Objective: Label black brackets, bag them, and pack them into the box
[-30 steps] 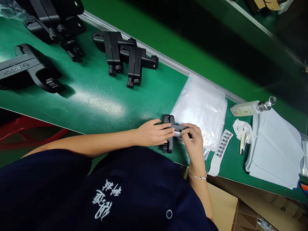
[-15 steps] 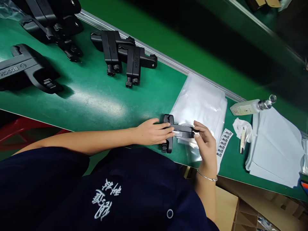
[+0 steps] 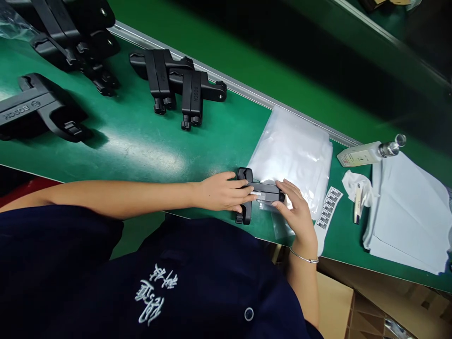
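Note:
A small black plastic bracket (image 3: 247, 195) lies near the front edge of the green conveyor belt (image 3: 141, 146). My left hand (image 3: 221, 193) rests on its left end, fingers laid over it and holding it down. My right hand (image 3: 296, 209) touches its right end, fingers stretched flat along the part. A stack of clear plastic bags (image 3: 293, 155) lies right behind and partly under the bracket. A strip of barcode labels (image 3: 326, 212) lies just right of my right hand.
Several larger black plastic parts (image 3: 176, 84) lie further back left on the belt, one marked BOSCH (image 3: 31, 108). To the right are a spray bottle (image 3: 367, 153), a crumpled wipe with a pen-like tool (image 3: 356, 195), and pale sheets (image 3: 409, 212). Cardboard boxes (image 3: 353, 306) stand below the belt's edge.
My right hand slid right along the bracket from a pinch near its middle and opened flat at its right end. My left hand stayed in place.

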`<state>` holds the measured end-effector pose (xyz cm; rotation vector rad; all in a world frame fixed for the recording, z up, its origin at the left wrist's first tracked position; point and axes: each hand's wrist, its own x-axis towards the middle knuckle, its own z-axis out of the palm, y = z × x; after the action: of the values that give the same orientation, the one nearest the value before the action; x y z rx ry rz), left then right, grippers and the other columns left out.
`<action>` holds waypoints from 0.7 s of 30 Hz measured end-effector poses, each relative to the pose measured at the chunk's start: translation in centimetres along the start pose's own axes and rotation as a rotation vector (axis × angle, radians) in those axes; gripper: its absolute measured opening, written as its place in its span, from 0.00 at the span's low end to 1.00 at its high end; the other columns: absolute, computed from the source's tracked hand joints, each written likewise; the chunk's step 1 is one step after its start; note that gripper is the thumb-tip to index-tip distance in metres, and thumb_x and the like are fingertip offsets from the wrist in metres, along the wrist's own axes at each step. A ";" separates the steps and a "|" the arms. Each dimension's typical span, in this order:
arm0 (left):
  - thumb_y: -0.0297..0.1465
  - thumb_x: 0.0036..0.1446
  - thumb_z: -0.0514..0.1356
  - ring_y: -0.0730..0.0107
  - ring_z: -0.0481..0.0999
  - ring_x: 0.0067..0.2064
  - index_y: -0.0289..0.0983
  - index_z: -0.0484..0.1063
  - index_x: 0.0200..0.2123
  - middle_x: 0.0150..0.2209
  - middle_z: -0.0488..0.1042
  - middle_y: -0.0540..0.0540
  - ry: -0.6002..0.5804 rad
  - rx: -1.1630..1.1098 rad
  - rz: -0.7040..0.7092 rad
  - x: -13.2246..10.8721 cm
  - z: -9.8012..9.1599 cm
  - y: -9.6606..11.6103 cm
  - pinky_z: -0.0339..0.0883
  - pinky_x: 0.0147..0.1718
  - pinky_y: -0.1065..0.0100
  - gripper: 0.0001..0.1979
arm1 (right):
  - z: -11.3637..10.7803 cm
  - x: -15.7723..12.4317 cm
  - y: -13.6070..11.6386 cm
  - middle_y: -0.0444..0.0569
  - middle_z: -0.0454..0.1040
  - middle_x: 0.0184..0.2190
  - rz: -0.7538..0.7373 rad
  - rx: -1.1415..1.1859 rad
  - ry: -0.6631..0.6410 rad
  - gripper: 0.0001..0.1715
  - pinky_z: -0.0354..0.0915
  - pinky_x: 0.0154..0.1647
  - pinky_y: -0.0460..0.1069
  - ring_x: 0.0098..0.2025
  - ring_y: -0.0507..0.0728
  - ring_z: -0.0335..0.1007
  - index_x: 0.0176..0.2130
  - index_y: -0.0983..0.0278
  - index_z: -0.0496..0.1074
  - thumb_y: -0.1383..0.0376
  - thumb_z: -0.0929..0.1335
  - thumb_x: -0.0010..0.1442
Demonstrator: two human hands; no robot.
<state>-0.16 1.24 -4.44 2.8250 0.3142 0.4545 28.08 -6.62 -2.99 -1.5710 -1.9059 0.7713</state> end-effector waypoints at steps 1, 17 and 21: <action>0.43 0.69 0.53 0.62 0.76 0.54 0.45 0.72 0.59 0.53 0.79 0.44 0.009 0.012 0.010 0.0 0.0 0.0 0.66 0.41 0.65 0.20 | 0.0 0.0 0.0 0.51 0.74 0.58 -0.001 0.003 0.002 0.28 0.63 0.64 0.68 0.65 0.67 0.63 0.61 0.52 0.70 0.50 0.70 0.64; 0.34 0.69 0.53 0.58 0.76 0.56 0.42 0.65 0.64 0.53 0.78 0.41 0.252 0.016 -0.160 -1.4 1.6 1.1 0.62 0.59 0.57 0.22 | -7.0 -4.2 6.6 0.61 0.74 0.57 0.563 -0.196 0.622 0.25 0.69 0.56 0.60 0.58 0.65 0.72 0.56 0.66 0.71 0.56 0.61 0.67; 0.33 0.67 0.53 0.56 0.77 0.55 0.43 0.64 0.64 0.54 0.77 0.41 0.299 -0.014 -0.192 -0.7 1.9 0.9 0.67 0.56 0.55 0.23 | -11.2 -5.0 11.1 0.70 0.76 0.47 0.768 -0.413 0.799 0.16 0.63 0.55 0.63 0.54 0.70 0.70 0.43 0.72 0.75 0.64 0.64 0.60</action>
<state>-0.02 -0.21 -6.14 2.6744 0.6308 0.8322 44.48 -8.84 -3.63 -2.4241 -0.8858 -0.0567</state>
